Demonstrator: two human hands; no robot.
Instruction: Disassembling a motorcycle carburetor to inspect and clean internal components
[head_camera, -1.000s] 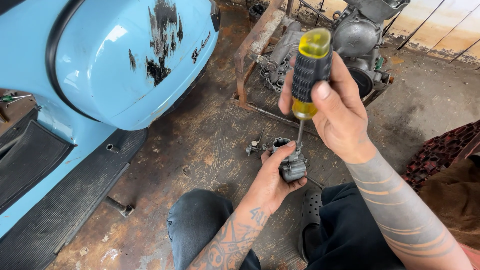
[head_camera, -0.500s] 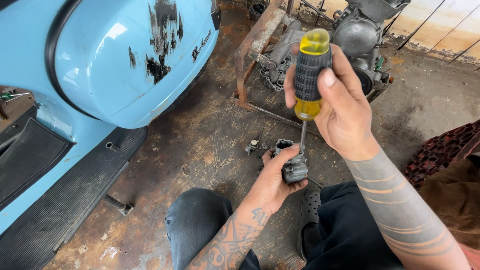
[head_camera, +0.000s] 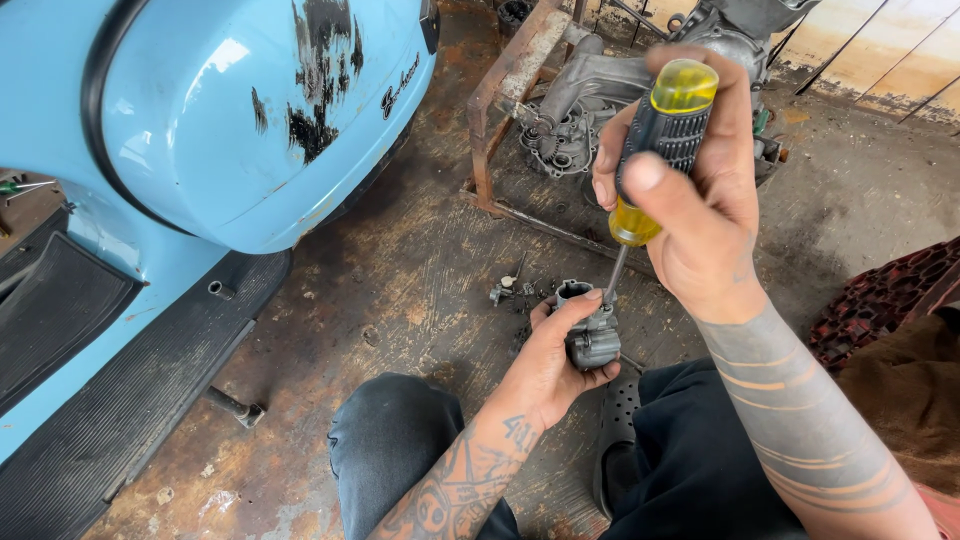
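The upper left of the frame is filled by a pale blue metal scooter body with chipped paint (head_camera: 230, 120); a grey cast engine case on a rusty steel frame (head_camera: 590, 100) is seen at upper centre, on the stained concrete floor (head_camera: 400, 290). At lower centre a small grey metal carburettor (head_camera: 590, 335) is clasped in the closed left hand (head_camera: 550, 365). Above it, a yellow-and-black-handled screwdriver (head_camera: 660, 140) is gripped firmly by the right hand (head_camera: 700, 210), its tip set into the carburettor's top. A screw is judged to be under work; steady downward pressure and turning are called for next.

Scooter (head_camera: 230, 130) left — engine (head_camera: 600, 90) behind the metal part (head_camera: 592, 335), small bits (head_camera: 510, 288) between.
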